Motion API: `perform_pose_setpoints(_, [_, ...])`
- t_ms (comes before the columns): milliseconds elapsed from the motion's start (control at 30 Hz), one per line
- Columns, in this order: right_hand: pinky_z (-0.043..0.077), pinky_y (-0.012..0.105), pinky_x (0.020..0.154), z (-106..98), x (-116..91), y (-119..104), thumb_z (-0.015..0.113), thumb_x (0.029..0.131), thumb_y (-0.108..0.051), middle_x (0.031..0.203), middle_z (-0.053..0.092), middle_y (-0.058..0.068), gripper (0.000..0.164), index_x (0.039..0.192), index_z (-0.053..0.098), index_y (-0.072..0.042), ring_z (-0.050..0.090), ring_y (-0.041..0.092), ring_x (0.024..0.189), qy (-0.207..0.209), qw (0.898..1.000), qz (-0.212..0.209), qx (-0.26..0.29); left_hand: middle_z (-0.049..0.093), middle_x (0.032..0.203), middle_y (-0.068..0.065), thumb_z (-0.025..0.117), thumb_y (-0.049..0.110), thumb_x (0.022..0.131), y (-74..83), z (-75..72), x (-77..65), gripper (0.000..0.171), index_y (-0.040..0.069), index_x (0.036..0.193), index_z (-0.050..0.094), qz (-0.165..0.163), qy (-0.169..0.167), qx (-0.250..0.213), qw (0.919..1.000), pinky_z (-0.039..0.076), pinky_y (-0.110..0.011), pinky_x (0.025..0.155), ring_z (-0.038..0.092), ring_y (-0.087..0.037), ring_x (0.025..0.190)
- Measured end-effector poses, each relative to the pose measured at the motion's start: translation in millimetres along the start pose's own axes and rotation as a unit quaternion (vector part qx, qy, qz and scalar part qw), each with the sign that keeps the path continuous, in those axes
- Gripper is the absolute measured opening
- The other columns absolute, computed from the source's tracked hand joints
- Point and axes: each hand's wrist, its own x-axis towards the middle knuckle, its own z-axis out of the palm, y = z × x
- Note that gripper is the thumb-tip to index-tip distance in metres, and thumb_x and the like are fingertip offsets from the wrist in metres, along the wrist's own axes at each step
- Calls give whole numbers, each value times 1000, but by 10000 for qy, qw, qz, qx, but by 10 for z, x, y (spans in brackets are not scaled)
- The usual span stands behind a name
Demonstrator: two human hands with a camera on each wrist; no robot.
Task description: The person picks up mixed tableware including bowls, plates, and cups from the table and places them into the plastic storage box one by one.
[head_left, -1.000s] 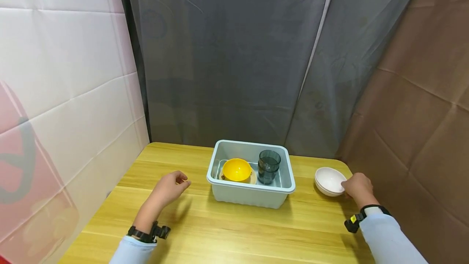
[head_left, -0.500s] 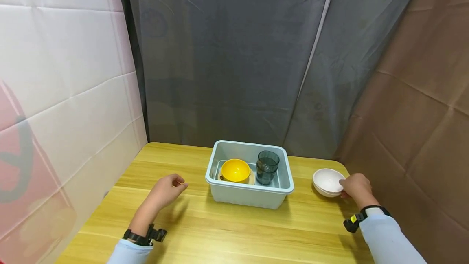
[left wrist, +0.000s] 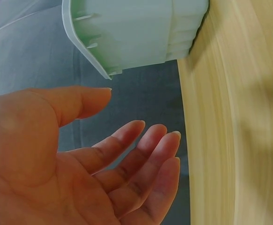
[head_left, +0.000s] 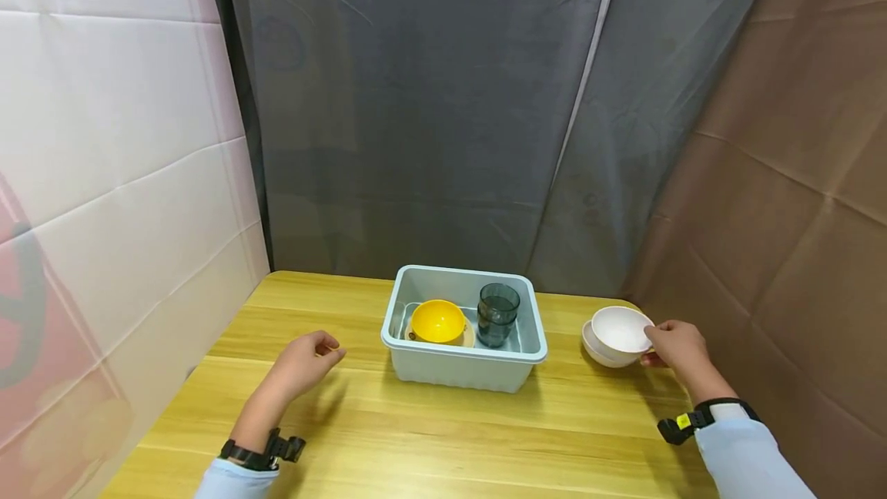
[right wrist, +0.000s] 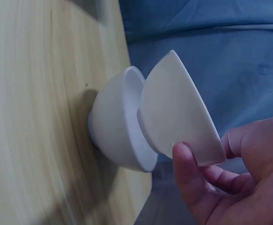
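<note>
My right hand point(head_left: 682, 353) pinches the rim of a white bowl point(right wrist: 178, 108), tilted and lifted partly out of a second white bowl point(right wrist: 115, 119). That lower bowl stands on the table at the right; in the head view the upper one hides most of it. Left of the bin, my left hand point(head_left: 302, 366) hovers over the table with fingers loosely bent and nothing between them. In the left wrist view its thumb and fingers point(left wrist: 136, 173) are well apart, near the bin's corner.
A pale blue plastic bin point(head_left: 457, 368) sits mid-table. Inside are a yellow bowl point(head_left: 438, 322) on a round beige piece and dark glass cups point(head_left: 497, 314), seemingly stacked. The wooden table point(head_left: 416, 445) meets a grey curtain point(head_left: 416, 137) behind and brown cloth point(head_left: 783, 214) at right.
The right hand has raised the upper white bowl out of the lower one, which stays on the table. The left hand keeps nearly the same pose; the head view has shifted slightly.
</note>
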Motion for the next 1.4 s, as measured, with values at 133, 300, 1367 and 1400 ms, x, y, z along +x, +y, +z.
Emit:
perform_pose_setpoints(133, [67, 37, 70, -51, -130, -42, 52, 113, -24, 105, 65, 30, 49, 133, 50, 20, 76, 23, 72, -11, 9995, -213, 238, 72, 117, -14, 71, 28, 110, -13, -1, -10, 31, 1, 126, 72, 36, -4, 2, 10000, 59, -50, 83, 69, -32, 103])
perform_pose_setpoints(300, [66, 35, 67, -98, -323, -85, 53, 112, -24, 113, 63, 36, 51, 137, 49, 20, 76, 23, 71, 9, 9990, -313, 312, 73, 116, -11, 71, 29, 110, -17, -4, -32, 31, 3, 126, 73, 132, 49, -32, 9999, 60, -50, 85, 70, -31, 107])
perform_pose_setpoints(1367, [62, 35, 57, 518, -1561, -392, 64, 110, -12, 91, 68, 8, 27, 126, 63, 10, 69, 26, 66, -1104, 9875, -402, 1054, 72, 101, -2, 76, 19, 107, 254, 307, -279, 14, 7, 114, 76, 437, -480, -1211, 9905, 57, -38, 75, 66, -21, 92])
perform_pose_setpoints(1400, [62, 35, 57, 552, -1582, -404, 64, 110, -12, 91, 68, 8, 27, 126, 63, 10, 68, 26, 66, -1127, 9872, -405, 1058, 72, 101, -4, 76, 19, 106, 269, 328, -286, 15, 6, 114, 75, 481, -546, -1300, 9888, 57, -37, 75, 67, -22, 91])
